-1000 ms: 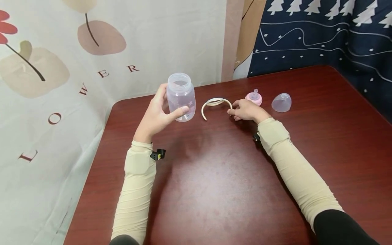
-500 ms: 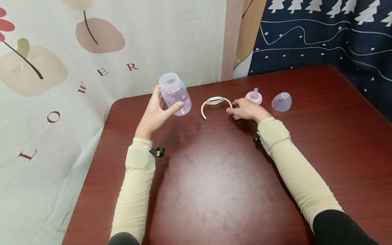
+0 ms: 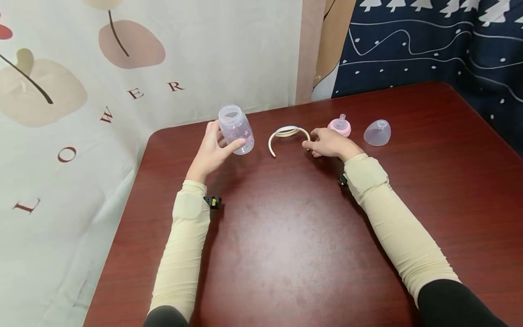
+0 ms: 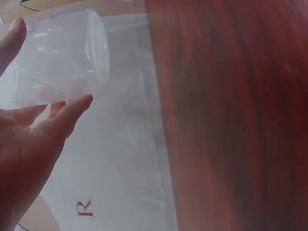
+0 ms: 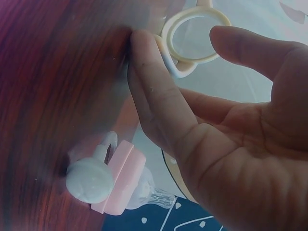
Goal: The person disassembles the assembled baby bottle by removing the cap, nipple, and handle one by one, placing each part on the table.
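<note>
A translucent baby bottle [image 3: 238, 131] without a top, marked with pink stars, is in my left hand [image 3: 212, 152]. The thumb lies across its front and the fingers go behind it, its open mouth up and leaning slightly left. In the left wrist view the bottle [image 4: 57, 57] shows from the side, thumb on one face, fingers on the other. My right hand [image 3: 328, 143] holds the right end of a cream bottle handle [image 3: 288, 132] with two curved arms. In the right wrist view the handle ring [image 5: 168, 36] appears between thumb and index finger.
Just behind my right hand sits a pink nipple collar [image 3: 340, 127] with a clear nipple. Farther right lies a translucent dome cap [image 3: 377, 133]. The red-brown table [image 3: 286, 236] ends at a printed white cloth [image 3: 237, 54] and a navy curtain [image 3: 412, 50].
My left hand tipped the bottle to the left, then brought it slightly lower and partly back upright. The right hand and the handle stay in place.
</note>
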Tool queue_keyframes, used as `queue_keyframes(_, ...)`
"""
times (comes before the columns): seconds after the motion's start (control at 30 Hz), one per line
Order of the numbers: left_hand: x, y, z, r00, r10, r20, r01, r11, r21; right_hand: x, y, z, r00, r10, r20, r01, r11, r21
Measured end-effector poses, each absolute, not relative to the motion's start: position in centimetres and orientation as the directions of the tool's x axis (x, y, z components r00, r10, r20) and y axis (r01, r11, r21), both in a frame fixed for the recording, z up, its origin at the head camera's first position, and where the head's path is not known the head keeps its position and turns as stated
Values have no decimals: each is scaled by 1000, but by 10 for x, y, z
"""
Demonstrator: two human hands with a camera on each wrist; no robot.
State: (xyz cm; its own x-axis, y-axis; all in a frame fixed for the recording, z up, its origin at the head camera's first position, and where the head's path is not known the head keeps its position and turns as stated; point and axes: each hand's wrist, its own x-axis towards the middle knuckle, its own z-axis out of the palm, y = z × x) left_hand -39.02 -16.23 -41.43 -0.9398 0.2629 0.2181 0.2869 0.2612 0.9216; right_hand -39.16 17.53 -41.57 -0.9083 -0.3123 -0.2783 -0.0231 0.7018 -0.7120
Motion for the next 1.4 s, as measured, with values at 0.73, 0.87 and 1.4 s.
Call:
queue_keyframes(0.73,-407,-166,-411,-968,202,147,234,522,820,-400,176,-377,-908,-308,-283,-30,722,-692)
queue_keyframes(0.87,-404,-171,-410,-973,208,99,196,523,830,-400,171,-375,-905,-316,-285,-38,728,-685)
queue_keyframes(1.4,-395,-184,-424,-962,268,-42,134,604,785,-382,159,-408,-899,-321,-298,-29,722,-691)
